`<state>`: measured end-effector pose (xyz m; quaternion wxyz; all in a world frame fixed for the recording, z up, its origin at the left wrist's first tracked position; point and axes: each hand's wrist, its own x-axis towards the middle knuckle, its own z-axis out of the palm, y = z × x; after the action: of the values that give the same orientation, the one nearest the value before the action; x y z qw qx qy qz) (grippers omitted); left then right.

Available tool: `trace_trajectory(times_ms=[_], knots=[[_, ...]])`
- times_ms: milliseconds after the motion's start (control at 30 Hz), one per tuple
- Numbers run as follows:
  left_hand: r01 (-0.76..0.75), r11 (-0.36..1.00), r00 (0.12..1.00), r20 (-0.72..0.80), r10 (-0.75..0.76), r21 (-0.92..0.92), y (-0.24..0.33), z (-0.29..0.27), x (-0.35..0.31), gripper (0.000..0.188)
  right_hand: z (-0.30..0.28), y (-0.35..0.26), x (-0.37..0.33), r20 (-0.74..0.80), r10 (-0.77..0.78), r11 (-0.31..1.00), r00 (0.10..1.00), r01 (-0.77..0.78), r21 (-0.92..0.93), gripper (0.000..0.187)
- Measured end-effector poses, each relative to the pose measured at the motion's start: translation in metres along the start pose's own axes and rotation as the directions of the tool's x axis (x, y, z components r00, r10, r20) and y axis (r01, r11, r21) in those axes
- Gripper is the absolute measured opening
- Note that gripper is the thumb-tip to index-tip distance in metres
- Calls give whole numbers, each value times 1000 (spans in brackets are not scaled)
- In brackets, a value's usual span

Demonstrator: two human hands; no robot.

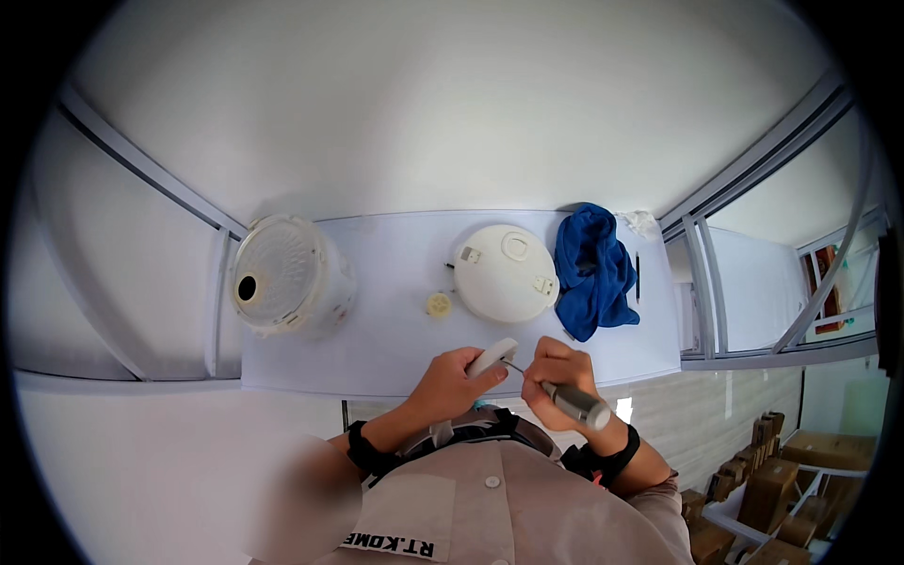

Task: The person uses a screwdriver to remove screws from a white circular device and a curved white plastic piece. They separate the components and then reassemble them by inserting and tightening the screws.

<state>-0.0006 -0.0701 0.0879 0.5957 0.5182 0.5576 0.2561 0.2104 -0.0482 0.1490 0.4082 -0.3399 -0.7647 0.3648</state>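
My left hand [444, 388] is closed around a white curved plastic piece [493, 355], held in front of my waist near the table's front edge. My right hand [557, 375] grips a screwdriver [580, 407] with a grey handle, whose thin shaft points left. Its tip meets the white piece or lies just beside it; the exact contact is too small to tell. Beyond my hands, a round white lid [504, 282] with two small fittings near its rim lies on the white table [386, 282]. A small pale-yellow round cap [439, 304] lies left of the lid.
At the table's left stands a translucent white round tub [282, 273] with a dark hole in its top. A crumpled blue cloth [595, 278] touches the lid's right side. Farther right lies a thin black pen-like stick [637, 277]. Brown cardboard boxes [767, 490] are at the lower right.
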Motion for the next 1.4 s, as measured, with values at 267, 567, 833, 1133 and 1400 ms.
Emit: trace_trajectory(times_ms=[267, 567, 833, 1133, 1400], knots=[[11, 1000, 998, 60, -12, 3, 1, 3, 2, 41, -13, 2, 20, 94, 298, 921, 950, -312, 231, 17], [-14, 997, 995, -96, 6, -80, -13, -1, 2, 38, 1, 13, 28, 94, -72, 994, 993, 63, 94, 13], [53, 954, 992, -98, -85, -294, -13, -13, -4, 33, 27, 51, -18, 83, -434, 896, 897, 422, 137, 13], [121, 934, 989, -36, -141, -335, -7, -15, -3, 32, 26, 46, -12, 78, -399, 914, 914, 389, 118, 13], [87, 937, 991, -66, -117, -339, -7, -6, 1, 22, 14, 22, 5, 131, -181, 974, 975, 159, 159, 14]])
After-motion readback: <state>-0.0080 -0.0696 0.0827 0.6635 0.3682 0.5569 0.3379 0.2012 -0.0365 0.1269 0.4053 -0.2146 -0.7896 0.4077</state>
